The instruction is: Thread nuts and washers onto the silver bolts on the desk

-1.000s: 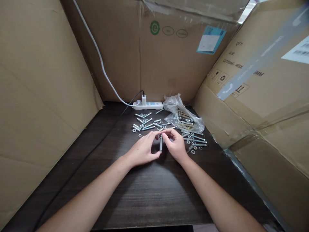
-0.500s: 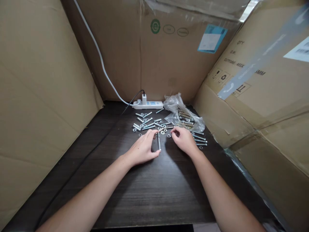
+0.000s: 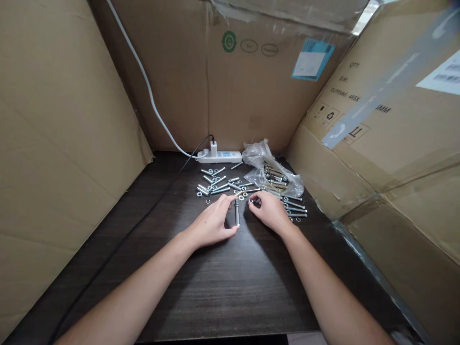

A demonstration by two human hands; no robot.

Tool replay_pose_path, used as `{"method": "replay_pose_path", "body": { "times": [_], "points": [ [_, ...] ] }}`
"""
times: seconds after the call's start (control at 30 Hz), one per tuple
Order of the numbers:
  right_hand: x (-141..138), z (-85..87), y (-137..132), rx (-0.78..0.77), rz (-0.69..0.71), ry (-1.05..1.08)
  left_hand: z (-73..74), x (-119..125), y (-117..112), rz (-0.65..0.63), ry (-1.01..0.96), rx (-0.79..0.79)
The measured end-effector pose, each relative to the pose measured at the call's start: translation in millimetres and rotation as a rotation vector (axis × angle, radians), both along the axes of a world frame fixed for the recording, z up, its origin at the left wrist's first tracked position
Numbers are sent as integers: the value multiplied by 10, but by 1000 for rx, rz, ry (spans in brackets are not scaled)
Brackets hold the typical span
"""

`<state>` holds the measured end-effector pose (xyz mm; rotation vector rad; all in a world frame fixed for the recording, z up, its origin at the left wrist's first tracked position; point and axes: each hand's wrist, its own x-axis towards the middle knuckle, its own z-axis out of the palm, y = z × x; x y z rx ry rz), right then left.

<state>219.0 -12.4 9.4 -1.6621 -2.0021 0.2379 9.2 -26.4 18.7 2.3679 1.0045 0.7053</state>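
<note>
My left hand [image 3: 213, 218] pinches a silvery expansion bolt [image 3: 236, 214] lengthwise, thumb at its near end and fingers at the far end. A washer-like ring sits around the bolt near its far end. To the right, my right hand [image 3: 270, 208] has its thumb and index finger closed on a small nut [image 3: 251, 201] at table level. Two loose washers [image 3: 241, 197] lie between the hands, just beyond the bolt. Farther back are several loose bolts [image 3: 220, 190], with nuts and rings scattered among them.
A clear plastic bag [image 3: 293, 184] of bolts lies behind my right hand. More bolts [image 3: 296, 209] are lined up right of it. At the back stands a white power strip [image 3: 230, 156] with a plug. A black cable [image 3: 125, 235] crosses the table's left. Cardboard walls [image 3: 247, 100] enclose three sides.
My right hand has moved slightly left, and its fingers have closed on the nut that lay on the table. The left hand keeps its hold on the expansion bolt.
</note>
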Motion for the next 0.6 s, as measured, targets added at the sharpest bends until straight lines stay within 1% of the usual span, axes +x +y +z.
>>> {"method": "replay_pose_path", "body": {
  "times": [0.03,0.1,0.2,0.27,0.37,0.47,0.53,0.6],
  "points": [
    [-19,7,-5,15,19,98,8,1,-3,-8,0,-2],
    [-76,24,-22,-1,93,376,27,3,-8,-33,-2,-10],
    [-176,34,-53,-152,211,788,49,9,-14,-70,-19,-21],
    [-224,23,-66,-257,230,965,50,11,-14,-83,-33,-22],
    [-254,-5,-69,-354,232,1151,30,7,-11,-95,-45,-31],
    [-255,-16,-66,-448,279,1287,8,2,-14,-99,-42,-47],
    [-253,-17,-67,-495,296,1334,10,1,-20,-96,-36,-63],
    [-250,-18,-68,-510,291,1342,26,0,-29,-86,-30,-85]
  ]
}}
